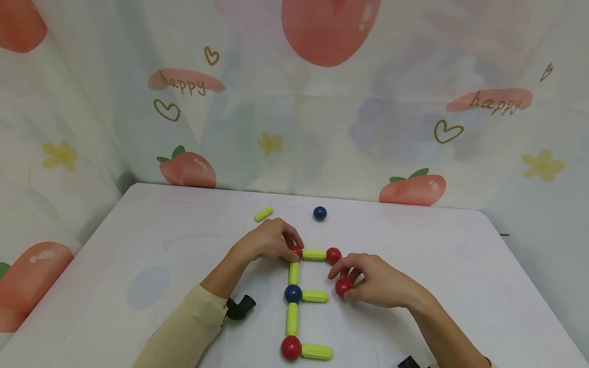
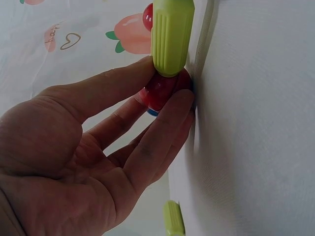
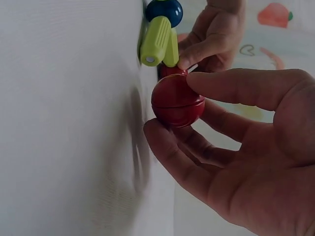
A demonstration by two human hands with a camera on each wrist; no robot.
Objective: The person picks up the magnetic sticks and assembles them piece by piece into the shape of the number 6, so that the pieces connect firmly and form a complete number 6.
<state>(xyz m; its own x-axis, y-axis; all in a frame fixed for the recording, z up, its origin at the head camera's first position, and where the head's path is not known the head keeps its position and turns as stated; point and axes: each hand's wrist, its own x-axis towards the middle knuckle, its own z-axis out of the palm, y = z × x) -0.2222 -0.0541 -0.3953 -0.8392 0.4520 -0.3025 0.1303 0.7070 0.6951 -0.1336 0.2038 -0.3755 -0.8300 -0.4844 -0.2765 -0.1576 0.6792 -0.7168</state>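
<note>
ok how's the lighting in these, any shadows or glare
Head view: fairly bright, soft light; left wrist view: dimmer, left hand shaded; right wrist view: also dim, soft shadow on the table near the right hand, small glint on the blue ball.

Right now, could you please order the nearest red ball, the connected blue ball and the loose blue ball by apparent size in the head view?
Nearest red ball
Connected blue ball
Loose blue ball
Nearness to the camera may contribute.
</note>
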